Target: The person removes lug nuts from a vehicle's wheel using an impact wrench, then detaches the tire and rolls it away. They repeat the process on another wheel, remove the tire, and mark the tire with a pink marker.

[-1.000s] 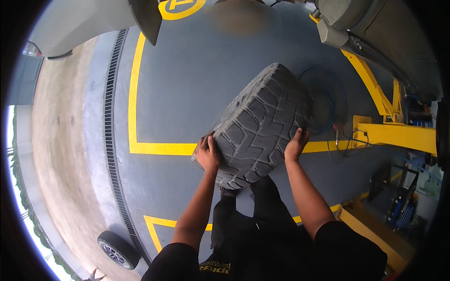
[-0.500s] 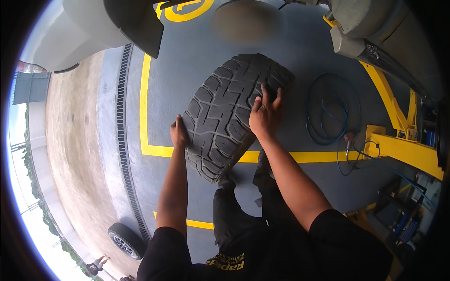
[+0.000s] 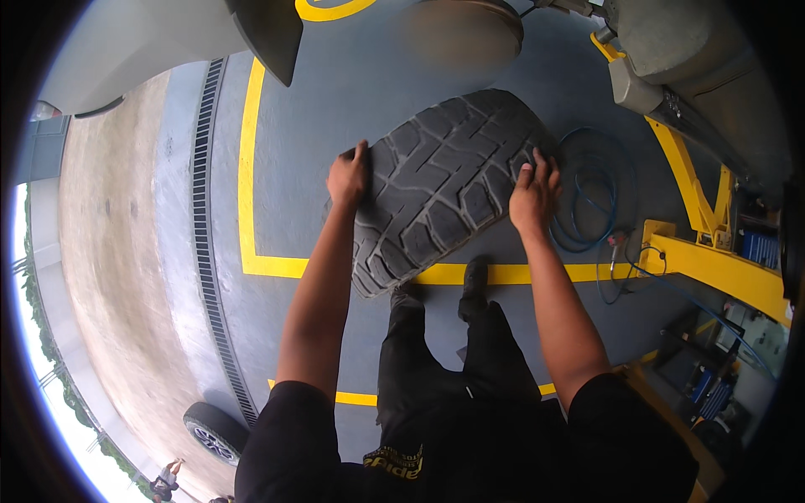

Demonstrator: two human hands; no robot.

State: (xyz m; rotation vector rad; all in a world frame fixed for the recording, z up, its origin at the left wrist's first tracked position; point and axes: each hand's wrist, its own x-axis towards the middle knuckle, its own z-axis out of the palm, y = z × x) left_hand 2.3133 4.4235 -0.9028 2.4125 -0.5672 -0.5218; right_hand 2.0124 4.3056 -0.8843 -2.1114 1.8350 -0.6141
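A large black tire (image 3: 444, 184) with chunky tread is tilted at the middle of the view, above my feet. My left hand (image 3: 348, 172) grips its left side, fingers curled onto the edge. My right hand (image 3: 534, 189) holds the right side, thumb and fingers bent over the tread. My dark-trousered legs and shoes show below it, on the grey floor.
Vehicle parts (image 3: 176, 38) overhang at top left and right, with a round blurred part (image 3: 461, 33) between. A yellow lift (image 3: 717, 281) stands right, beside a coiled blue hose (image 3: 591, 210). A wheel (image 3: 214, 432), a drain grate (image 3: 204, 168) and another person (image 3: 166, 478) are left.
The tire has turned and moved upward in the view, away from my legs. My left hand has moved up along with it. My right hand has shifted higher and to the right.
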